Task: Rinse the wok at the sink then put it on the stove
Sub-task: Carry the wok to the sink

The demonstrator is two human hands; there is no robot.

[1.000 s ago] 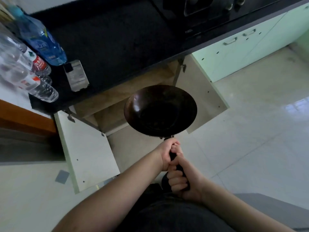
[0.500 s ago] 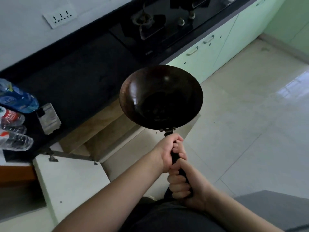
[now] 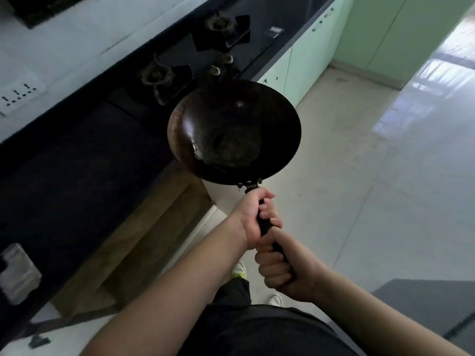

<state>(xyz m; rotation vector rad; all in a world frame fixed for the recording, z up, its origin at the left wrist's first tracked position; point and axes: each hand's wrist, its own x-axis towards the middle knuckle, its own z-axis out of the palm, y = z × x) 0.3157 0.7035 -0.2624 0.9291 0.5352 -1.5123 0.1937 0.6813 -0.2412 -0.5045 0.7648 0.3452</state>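
You've got a black countertop [image 3: 77, 160] running along your left, with a two-burner gas stove [image 3: 203, 55] set into it. The nearer burner [image 3: 155, 74] sits just past the wok's far rim, the far burner [image 3: 219, 23] is further along, and two knobs [image 3: 214, 70] sit on the stove's front edge. There's a white wall socket strip [image 3: 20, 92] on the backsplash, and something clear and boxy [image 3: 18, 273] at the counter's near end, too blurry to name. Below the counter a cabinet [image 3: 144, 235] stands open showing a wooden interior, and pale green cabinet doors [image 3: 305, 57] carry on past the stove. Glossy tiled floor [image 3: 372, 176] is on your right.

The wok [image 3: 234, 132] is dark, round and deep, with a dull patchy bottom and a shiny streak on its left wall. It's up in the air, over the counter edge and the floor, not touching the stove. Your left hand [image 3: 253, 217] is wrapped around the black handle [image 3: 266, 226] close to the bowl, and your right hand [image 3: 285, 271] grips right behind it, fists touching.
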